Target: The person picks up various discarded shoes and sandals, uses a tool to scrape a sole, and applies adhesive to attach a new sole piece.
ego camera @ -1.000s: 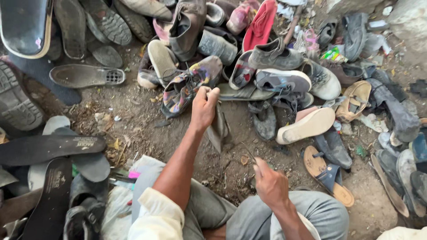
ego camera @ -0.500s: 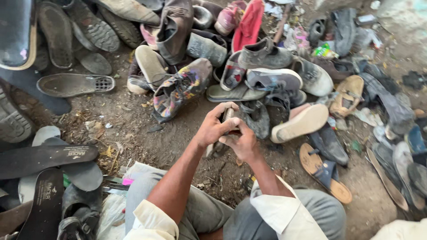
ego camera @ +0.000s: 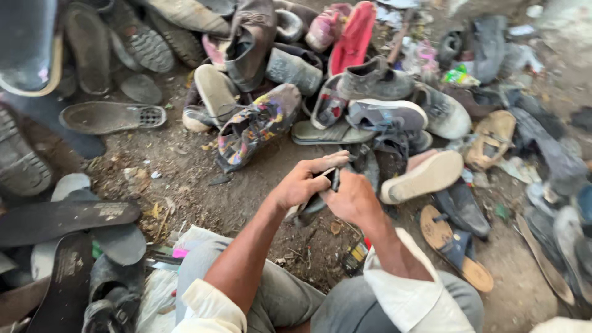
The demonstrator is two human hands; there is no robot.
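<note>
Down on the dirt ground point(ego camera: 185, 179), just in front of the knees in grey trousers point(ego camera: 271, 296): both hands joined over one dark shoe piece point(ego camera: 320, 194).
- Left hand point(ego camera: 302, 185): fingers curled over the top of the piece, thumb side toward the body, clenched around it.
- Right hand point(ego camera: 353, 198): wrapped on the piece from the other side, knuckles up, touching the left hand's fingertips.
- Dark shoe piece: mostly hidden between the palms; a dark strip showing at the fingertips and a floppy end hanging below the left wrist, lifted off the ground. Kind of footwear unclear.
- Just beyond the hands: a multicoloured patterned shoe point(ego camera: 259, 123) lying on its side, a grey flip-flop point(ego camera: 327, 132), a grey sneaker point(ego camera: 385, 114) with a white sole.
- Right of the hands: a pale upturned sole point(ego camera: 425, 176), a brown sandal point(ego camera: 456, 246) lying flat.
- Far side: a red insole point(ego camera: 351, 37) leaning in the heap.
- Left edge: black flat soles point(ego camera: 61, 216) stacked near a grey sole point(ego camera: 111, 117).
</note>
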